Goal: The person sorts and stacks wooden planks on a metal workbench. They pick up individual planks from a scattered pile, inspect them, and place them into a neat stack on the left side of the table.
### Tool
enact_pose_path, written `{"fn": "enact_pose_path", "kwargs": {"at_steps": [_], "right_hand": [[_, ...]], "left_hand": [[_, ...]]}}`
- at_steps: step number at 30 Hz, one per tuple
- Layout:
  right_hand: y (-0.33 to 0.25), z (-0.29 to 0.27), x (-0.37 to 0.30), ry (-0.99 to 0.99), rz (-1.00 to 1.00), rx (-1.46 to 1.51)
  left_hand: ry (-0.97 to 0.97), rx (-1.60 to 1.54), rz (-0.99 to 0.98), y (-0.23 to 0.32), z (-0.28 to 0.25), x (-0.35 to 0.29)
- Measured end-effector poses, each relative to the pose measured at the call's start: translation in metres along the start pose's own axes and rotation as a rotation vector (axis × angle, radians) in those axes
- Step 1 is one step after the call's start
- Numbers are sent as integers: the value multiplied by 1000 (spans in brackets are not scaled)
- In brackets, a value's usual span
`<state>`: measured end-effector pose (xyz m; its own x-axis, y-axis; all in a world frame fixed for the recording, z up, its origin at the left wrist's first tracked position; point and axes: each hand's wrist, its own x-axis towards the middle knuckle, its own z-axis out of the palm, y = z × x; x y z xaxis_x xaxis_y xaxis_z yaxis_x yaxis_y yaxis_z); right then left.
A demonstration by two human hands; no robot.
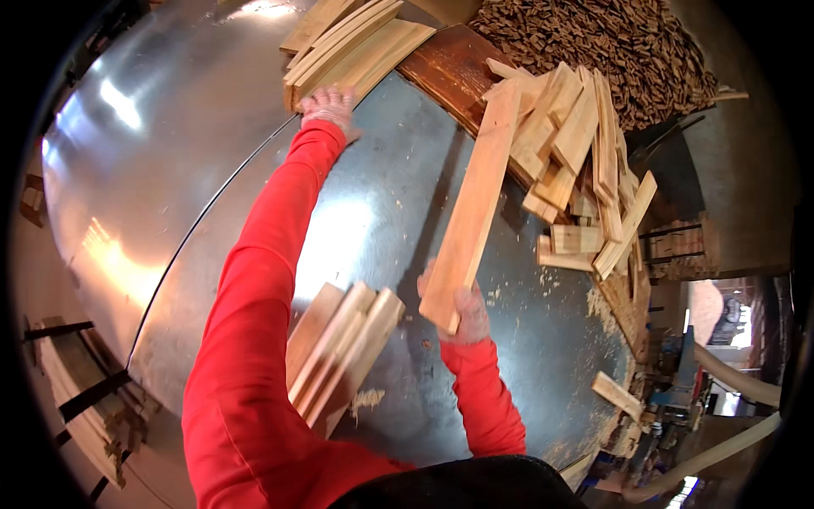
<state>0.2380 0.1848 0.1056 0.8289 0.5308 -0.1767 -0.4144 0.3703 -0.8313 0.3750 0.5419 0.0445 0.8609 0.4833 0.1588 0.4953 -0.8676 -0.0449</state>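
Observation:
My right hand (471,319), in a thin clear-looking glove, grips the near end of a long wooden board (476,199). The board slants up and away, its far end over the jumbled wood pile at the right. My left hand (329,109) reaches far forward, fingers spread against the near end of a stack of boards (356,51); it grips none of them. Closer to me, partly behind my left sleeve, a small group of boards (343,348) lies on the shiny metal table (381,195).
A jumbled pile of short boards (577,153) covers the right edge beside a reddish-brown panel (445,72). Beyond lies a heap of small wood pieces (593,51). Racked boards (80,399) stand lower left; machinery with hoses (678,390) is lower right. Shavings are scattered about.

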Motion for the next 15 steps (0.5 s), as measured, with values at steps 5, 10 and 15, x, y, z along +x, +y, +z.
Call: {"fn": "enact_pose_path", "kwargs": {"at_steps": [5,10,15], "right_hand": [[24,-11,179,93,27,21],[62,102,346,179,121,-675],[127,115,394,-153,-249,-964]], "left_hand": [[-229,-218,-134,-7,25,57],[347,-178,17,-97,25,43],[673,-532,240,-101,7,-6]]}}
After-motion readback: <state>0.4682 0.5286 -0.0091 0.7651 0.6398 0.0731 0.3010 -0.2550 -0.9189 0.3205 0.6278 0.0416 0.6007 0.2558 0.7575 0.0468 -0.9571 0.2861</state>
